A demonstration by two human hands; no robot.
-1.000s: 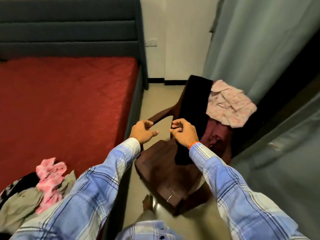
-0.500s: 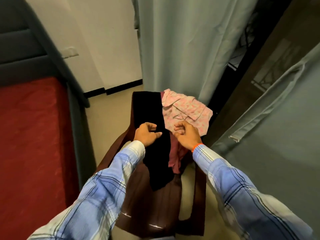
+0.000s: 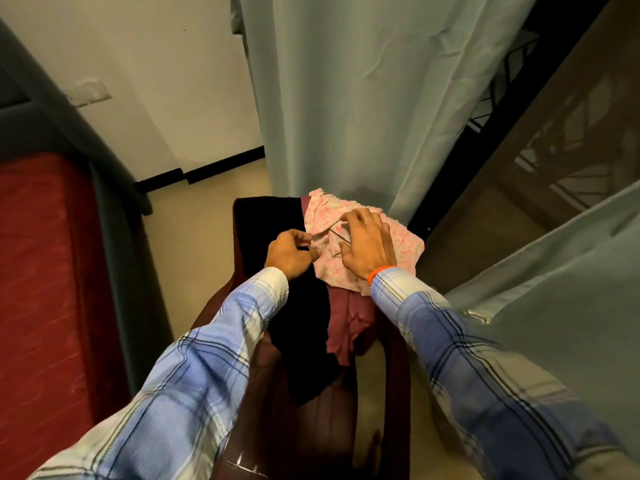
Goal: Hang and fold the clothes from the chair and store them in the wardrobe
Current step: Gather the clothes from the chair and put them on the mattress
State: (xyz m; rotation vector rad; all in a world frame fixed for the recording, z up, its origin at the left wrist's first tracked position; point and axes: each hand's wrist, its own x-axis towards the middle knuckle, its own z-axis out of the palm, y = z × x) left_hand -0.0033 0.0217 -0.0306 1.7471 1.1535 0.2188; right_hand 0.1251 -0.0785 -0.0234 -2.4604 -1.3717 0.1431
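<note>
A dark brown plastic chair (image 3: 298, 420) stands below me with clothes draped over its back. A black garment (image 3: 298, 323) hangs down the middle, a maroon garment (image 3: 346, 320) lies to its right, and a pink patterned garment (image 3: 401, 244) sits on top at the chair's back right. My left hand (image 3: 289, 254) pinches the pink garment's left edge. My right hand (image 3: 367, 245) lies on top of the pink garment with fingers spread and curled into the cloth. Whether the right hand grips it is unclear.
A red bed (image 3: 41, 289) with a dark grey frame (image 3: 117, 244) runs along the left. Pale green curtains (image 3: 346, 98) hang right behind the chair and another curtain (image 3: 554, 306) at the right. A dark opening with a wooden panel (image 3: 540, 161) lies between them.
My view swung from the bed to the chair and closed in. Both hands moved from the black garment up and right onto the pink garment.
</note>
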